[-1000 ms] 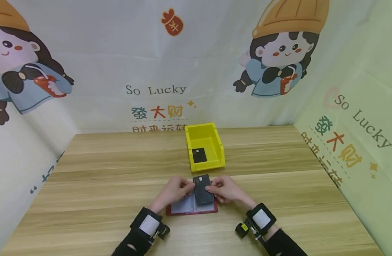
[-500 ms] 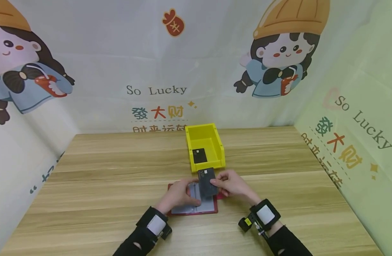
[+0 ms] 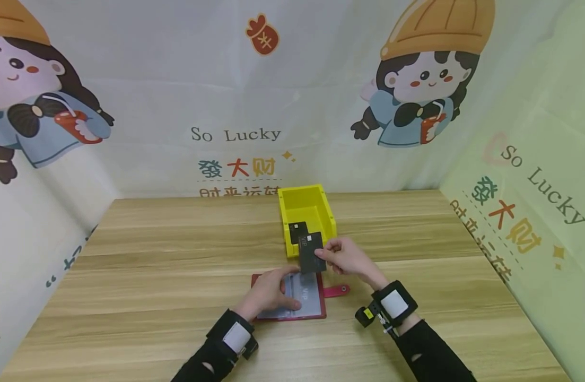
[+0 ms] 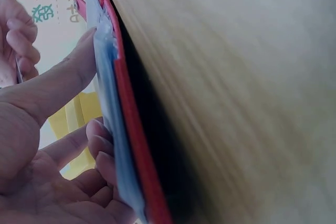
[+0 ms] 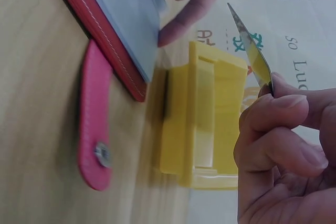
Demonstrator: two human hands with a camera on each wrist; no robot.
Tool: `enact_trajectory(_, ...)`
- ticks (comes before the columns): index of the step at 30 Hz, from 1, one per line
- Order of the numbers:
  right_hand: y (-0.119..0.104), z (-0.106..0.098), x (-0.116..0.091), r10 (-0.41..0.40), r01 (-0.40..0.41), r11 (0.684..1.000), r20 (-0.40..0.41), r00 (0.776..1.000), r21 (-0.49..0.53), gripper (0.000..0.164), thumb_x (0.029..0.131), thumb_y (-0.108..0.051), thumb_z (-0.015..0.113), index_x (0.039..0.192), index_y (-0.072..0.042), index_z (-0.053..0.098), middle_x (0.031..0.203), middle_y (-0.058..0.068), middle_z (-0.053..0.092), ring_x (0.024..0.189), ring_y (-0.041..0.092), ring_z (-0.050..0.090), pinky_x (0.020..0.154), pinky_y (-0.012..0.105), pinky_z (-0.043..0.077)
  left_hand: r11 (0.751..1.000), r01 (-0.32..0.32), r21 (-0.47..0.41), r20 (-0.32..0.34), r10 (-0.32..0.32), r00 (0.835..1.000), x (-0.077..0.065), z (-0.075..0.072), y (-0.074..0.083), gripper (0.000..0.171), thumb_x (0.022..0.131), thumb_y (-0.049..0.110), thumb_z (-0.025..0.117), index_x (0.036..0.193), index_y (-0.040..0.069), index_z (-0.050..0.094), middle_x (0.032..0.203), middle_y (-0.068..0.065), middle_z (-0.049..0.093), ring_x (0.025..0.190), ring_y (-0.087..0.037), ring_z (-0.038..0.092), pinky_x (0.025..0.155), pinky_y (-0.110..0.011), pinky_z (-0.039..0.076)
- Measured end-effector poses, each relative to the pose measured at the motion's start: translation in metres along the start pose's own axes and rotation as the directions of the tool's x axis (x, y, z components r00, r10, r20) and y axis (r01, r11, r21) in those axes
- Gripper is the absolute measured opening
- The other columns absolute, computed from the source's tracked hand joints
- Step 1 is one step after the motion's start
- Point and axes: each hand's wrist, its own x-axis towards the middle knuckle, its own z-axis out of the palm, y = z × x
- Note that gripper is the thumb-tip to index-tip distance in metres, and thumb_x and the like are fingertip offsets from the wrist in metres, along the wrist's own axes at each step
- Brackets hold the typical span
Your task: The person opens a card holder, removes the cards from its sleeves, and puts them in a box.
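A dark card marked VIP [image 3: 310, 259] is pinched at its right edge by my right hand [image 3: 347, 255], tilted over the near end of the yellow bin [image 3: 332, 227]. In the right wrist view that card [image 5: 252, 51] shows nearly edge-on. On the table lies an open red card holder [image 3: 322, 307] with clear plastic sleeves. My left hand [image 3: 269, 293] rests on its left part, thumb and fingers spread over the sleeves. In the left wrist view the left thumb [image 4: 73, 74] and fingertips touch the sleeves. Another dark card [image 3: 297, 232] lies in the bin, partly behind the held one.
A pink snap strap [image 3: 337, 291] sticks out to the right of the card holder. The wooden table [image 3: 177, 254] runs back to a printed cloth backdrop [image 3: 154, 106], which also hangs along both sides.
My right hand has carried the VIP card away from the holder, up to the bin. The left hand has let go of that card and settled on the sleeves. The strap has come into view.
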Motion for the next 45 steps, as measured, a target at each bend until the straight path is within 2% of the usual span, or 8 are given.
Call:
enact_trajectory(4, -0.010, -0.005, 0.006, -0.014, 0.012, 0.999, -0.031, 0.999, -0.051, 0.026, 0.106, -0.021, 0.064, 0.087, -0.003, 0.061, 0.060, -0.002, 0.048, 0.049, 0.010, 0.041, 0.050, 0.022, 0.031, 1.000, 0.003, 0.000, -0.004, -0.003, 1.000, 0.000, 0.000, 0.000, 0.075, 0.078, 0.018, 0.095, 0.144, 0.006, 0.061, 0.132, -0.017, 0.066, 0.104, -0.028, 0.055, 0.096, -0.047, 0.050)
enact_trajectory(6, -0.015, -0.007, 0.010, -0.022, 0.017, 0.995, -0.053, 0.998, -0.093, 0.027, 0.106, -0.021, 0.064, 0.087, -0.003, 0.062, 0.061, -0.001, 0.048, 0.049, 0.011, 0.043, 0.050, 0.023, 0.033, 1.000, 0.008, -0.005, -0.004, -0.008, 1.000, -0.001, 0.001, 0.000, 0.075, 0.078, 0.018, 0.095, 0.144, 0.006, 0.060, 0.139, -0.019, 0.064, 0.110, -0.030, 0.056, 0.105, -0.053, 0.049)
enact_trajectory(9, -0.021, -0.010, 0.018, -0.024, 0.009, 0.986, -0.085, 0.996, -0.166, 0.027, 0.106, -0.023, 0.064, 0.088, -0.003, 0.063, 0.063, -0.001, 0.048, 0.049, 0.013, 0.046, 0.050, 0.023, 0.035, 1.000, 0.013, -0.009, 0.000, -0.013, 1.000, -0.001, 0.001, 0.000, 0.075, 0.079, 0.019, 0.095, 0.144, 0.007, 0.060, 0.142, -0.020, 0.063, 0.114, -0.031, 0.057, 0.110, -0.057, 0.047)
enact_trajectory(16, -0.036, -0.014, 0.033, -0.004, -0.023, 0.961, -0.098, 0.995, -0.275, 0.029, 0.107, -0.026, 0.063, 0.085, -0.006, 0.062, 0.058, -0.002, 0.045, 0.049, 0.016, 0.046, 0.050, 0.024, 0.034, 1.000, 0.014, 0.008, 0.004, -0.014, 1.000, 0.000, 0.002, -0.001, 0.074, 0.078, 0.020, 0.095, 0.144, 0.008, 0.061, 0.135, -0.017, 0.065, 0.107, -0.029, 0.057, 0.101, -0.053, 0.050)
enact_trajectory(24, -0.050, -0.016, 0.051, 0.051, -0.078, 0.934, -0.086, 0.995, -0.348, 0.035, 0.107, -0.028, 0.063, 0.078, -0.008, 0.058, 0.056, -0.002, 0.043, 0.047, 0.013, 0.044, 0.049, 0.024, 0.032, 1.000, -0.002, -0.012, 0.011, 0.002, 1.000, -0.001, 0.001, -0.002, 0.073, 0.079, 0.019, 0.094, 0.143, 0.007, 0.060, 0.137, -0.019, 0.064, 0.112, -0.032, 0.058, 0.108, -0.058, 0.048)
enact_trajectory(32, -0.055, -0.013, 0.073, 0.087, -0.113, 0.887, -0.078, 0.993, -0.447, 0.044, 0.107, -0.028, 0.063, 0.068, -0.011, 0.051, 0.053, -0.002, 0.044, 0.045, 0.011, 0.043, 0.048, 0.023, 0.031, 1.000, -0.015, -0.007, 0.009, 0.016, 1.000, -0.002, 0.000, -0.003, 0.073, 0.079, 0.020, 0.094, 0.142, 0.006, 0.060, 0.134, -0.019, 0.064, 0.110, -0.031, 0.057, 0.104, -0.056, 0.049)
enact_trajectory(39, -0.056, -0.006, 0.088, 0.145, -0.172, 0.863, -0.094, 0.985, -0.476, 0.033, 0.107, -0.029, 0.063, 0.085, -0.005, 0.063, 0.056, -0.002, 0.044, 0.048, 0.013, 0.046, 0.051, 0.023, 0.035, 1.000, -0.006, 0.004, 0.011, 0.006, 1.000, -0.001, 0.001, -0.004, 0.073, 0.080, 0.021, 0.094, 0.143, 0.008, 0.060, 0.133, -0.018, 0.064, 0.107, -0.030, 0.057, 0.101, -0.054, 0.050)
enact_trajectory(45, -0.057, -0.001, 0.095, 0.155, -0.177, 0.856, -0.084, 0.984, -0.485, 0.033, 0.107, -0.025, 0.064, 0.083, -0.003, 0.066, 0.054, 0.000, 0.044, 0.046, 0.014, 0.044, 0.049, 0.023, 0.035, 1.000, -0.001, 0.003, 0.007, 0.001, 1.000, -0.001, 0.002, -0.004, 0.073, 0.080, 0.021, 0.094, 0.143, 0.008, 0.060, 0.133, -0.018, 0.064, 0.107, -0.030, 0.056, 0.101, -0.054, 0.050)
